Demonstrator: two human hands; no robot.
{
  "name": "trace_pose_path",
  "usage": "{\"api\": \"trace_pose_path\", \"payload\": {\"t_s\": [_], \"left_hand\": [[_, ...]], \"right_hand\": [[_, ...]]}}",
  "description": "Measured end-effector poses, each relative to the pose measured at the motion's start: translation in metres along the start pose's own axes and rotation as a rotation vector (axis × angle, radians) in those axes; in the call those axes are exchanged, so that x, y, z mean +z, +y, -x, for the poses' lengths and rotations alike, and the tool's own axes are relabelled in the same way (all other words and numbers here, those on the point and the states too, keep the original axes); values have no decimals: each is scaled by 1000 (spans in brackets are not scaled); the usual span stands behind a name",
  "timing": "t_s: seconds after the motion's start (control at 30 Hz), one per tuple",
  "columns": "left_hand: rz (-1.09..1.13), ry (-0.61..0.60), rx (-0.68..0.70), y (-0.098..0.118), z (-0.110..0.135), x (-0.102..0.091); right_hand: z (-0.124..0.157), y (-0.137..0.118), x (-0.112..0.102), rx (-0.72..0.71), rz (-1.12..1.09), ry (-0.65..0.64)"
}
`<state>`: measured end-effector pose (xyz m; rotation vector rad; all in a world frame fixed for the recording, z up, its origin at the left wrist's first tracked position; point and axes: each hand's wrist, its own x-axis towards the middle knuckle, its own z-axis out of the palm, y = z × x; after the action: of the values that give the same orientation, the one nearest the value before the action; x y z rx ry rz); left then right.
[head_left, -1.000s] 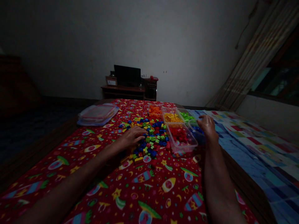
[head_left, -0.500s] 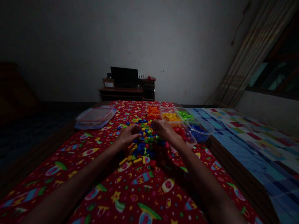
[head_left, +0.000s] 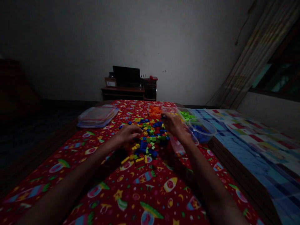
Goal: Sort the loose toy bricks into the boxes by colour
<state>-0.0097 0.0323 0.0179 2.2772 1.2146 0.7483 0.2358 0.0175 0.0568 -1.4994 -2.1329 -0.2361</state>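
Observation:
A loose pile of toy building bricks [head_left: 150, 139] in blue, yellow, green and red lies on the red patterned cloth [head_left: 131, 193]. At the pile's left edge is my left hand [head_left: 128, 133], its thumb and fingers apart with no brick visible between them. My right hand [head_left: 173, 125] hovers at the pile's right side, over the near edge of the clear containers. Its fingers are bent together, and whatever they hold is too dark to make out. Behind it, the yellow bricks' container is mostly covered; orange bricks [head_left: 155, 110] fill the compartment to its left.
Green bricks [head_left: 187, 116] sit in a clear box at the back right. A round clear tub [head_left: 203, 131] holds blue bricks. Stacked lids [head_left: 97, 116] lie at the left. A bed with a checked sheet [head_left: 243, 159] adjoins the right side; a monitor [head_left: 126, 76] stands by the wall.
My right hand has moved right, from over the pile to the containers' edge, uncovering bricks. My left hand stays by the pile with its fingers slightly lower. The view has shifted a little.

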Motion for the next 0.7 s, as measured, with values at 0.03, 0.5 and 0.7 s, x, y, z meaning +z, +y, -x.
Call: {"api": "trace_pose_path", "payload": {"t_s": [0.03,0.5,0.7], "left_hand": [[-67,-29,24,-1,1,-2],[-381,-232,144,-10,7,15],[-349,-187,26,-1,8,10]], "right_hand": [[-2,12,-5,57,24,51],[33,128,-33,661,220,284],[29,129,-31,644,189,292]]}}
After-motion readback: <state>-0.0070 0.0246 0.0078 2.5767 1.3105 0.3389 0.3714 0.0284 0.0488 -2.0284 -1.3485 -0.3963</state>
